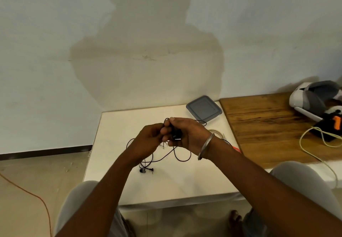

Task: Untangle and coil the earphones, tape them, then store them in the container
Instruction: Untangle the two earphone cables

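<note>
— Two hands are up over the white table. Why is the left hand curled like that?
— Its fingers pinch the black cord of the earphones. I think it holds one bit tight so the knot can be picked apart.
— And the two little buds?
— They lie on the table, right beside the left arm. The cord hangs down in loose loops, so it is not coiled yet.
— What does the right hand do?
— Its fingers curl round a bunch of cord and a small black part. The hands touch, so both can work on the same tangle.
— What is the clear ring by the right wrist?
— It looks like the tape, put near for later.
— And the grey box?
— That is the container, at the far right corner of the table, with its lid on. I think it waits there for the last step
</note>
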